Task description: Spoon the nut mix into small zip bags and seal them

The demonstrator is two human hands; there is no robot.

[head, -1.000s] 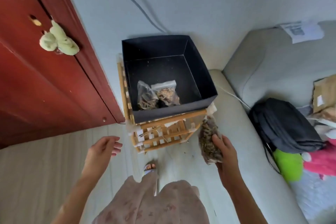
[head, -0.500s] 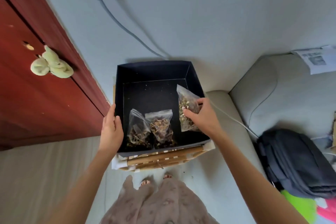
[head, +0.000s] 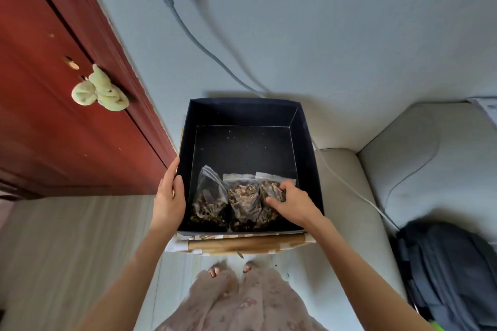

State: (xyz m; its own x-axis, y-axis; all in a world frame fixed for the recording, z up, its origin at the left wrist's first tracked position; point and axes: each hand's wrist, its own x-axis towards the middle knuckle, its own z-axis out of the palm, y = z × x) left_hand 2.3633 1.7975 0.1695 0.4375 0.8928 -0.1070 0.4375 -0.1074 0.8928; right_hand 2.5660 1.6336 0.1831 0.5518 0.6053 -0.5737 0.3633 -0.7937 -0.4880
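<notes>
Three filled zip bags stand in the black box point(head: 242, 113) between your hands. Your right hand point(head: 293, 204) pinches the third bag point(head: 270, 188), just beside the middle bag point(head: 243, 196). Your left hand point(head: 169, 196) lies flat on the box wall. Seals appear closed; remaining nut mix not visible.

A second ago the third zip bag of nut mix point(head: 271, 191) was held by the right hand point(head: 294, 205) low beside the wooden stand, outside the black box point(head: 242, 113). Half a second ago it was held raised inside the box. Now it has been lowered beside the other two bags, under the right hand's fingers, which rest on it. The left hand point(head: 169, 197), free in the air a second ago, has been laid against the box's left wall.
</notes>
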